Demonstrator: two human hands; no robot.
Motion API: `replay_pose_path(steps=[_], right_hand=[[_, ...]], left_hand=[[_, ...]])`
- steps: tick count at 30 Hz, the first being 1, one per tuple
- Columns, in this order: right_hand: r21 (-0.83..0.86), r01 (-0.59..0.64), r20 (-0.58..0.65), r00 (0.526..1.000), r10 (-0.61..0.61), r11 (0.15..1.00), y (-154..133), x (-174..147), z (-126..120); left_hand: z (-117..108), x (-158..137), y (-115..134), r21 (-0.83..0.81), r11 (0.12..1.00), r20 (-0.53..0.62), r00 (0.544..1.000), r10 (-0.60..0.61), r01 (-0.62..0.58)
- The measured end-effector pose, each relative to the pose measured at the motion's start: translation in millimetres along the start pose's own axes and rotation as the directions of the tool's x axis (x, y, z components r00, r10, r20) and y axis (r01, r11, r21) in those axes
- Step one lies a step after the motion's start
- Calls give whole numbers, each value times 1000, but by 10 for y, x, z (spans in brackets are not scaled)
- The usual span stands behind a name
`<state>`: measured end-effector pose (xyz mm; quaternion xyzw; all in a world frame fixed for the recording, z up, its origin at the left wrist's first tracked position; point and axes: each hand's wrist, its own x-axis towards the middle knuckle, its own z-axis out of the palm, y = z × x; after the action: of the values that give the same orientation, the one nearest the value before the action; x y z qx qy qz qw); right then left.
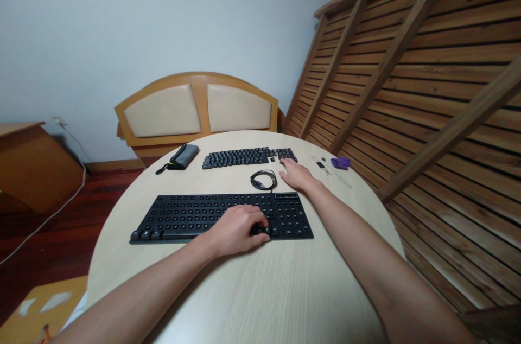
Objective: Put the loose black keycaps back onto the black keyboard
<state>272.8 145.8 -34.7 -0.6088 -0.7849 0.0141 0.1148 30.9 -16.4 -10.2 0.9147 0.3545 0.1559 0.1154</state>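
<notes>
A black keyboard (228, 208) lies on the round table, most of its key positions bare of caps. Over its lower right part is my left hand (240, 227), with curled fingers and the thumb along the front edge. Dark keys show between thumb and fingers, but what the fingertips grip is hard to make out. Farther back, loose black keycaps (238, 157) are laid out in keyboard order. My right hand (296, 174) reaches to their right-hand block, fingers stretched out and thumb apart, fingertips touching or just over the caps. A few caps sit at the keyboard's lower left corner.
A coiled black cable (264, 180) lies behind the keyboard. At the back left is a grey pouch (185, 156). Small tools (321, 165) and a purple cloth-like item (341, 163) rest at the right. Wooden slats (407, 116) lean close beside the table's right edge.
</notes>
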Motion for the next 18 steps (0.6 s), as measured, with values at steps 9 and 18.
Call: replay_pose_path(steps=[9, 18], right_hand=[[2, 67, -24, 997, -67, 998, 50, -199, -72], [95, 105, -13, 995, -104, 990, 169, -579, -264]], left_hand=[[17, -1, -3, 6, 1000, 0, 1000, -6, 6], [-5, 8, 24, 8, 1000, 11, 1000, -17, 17]])
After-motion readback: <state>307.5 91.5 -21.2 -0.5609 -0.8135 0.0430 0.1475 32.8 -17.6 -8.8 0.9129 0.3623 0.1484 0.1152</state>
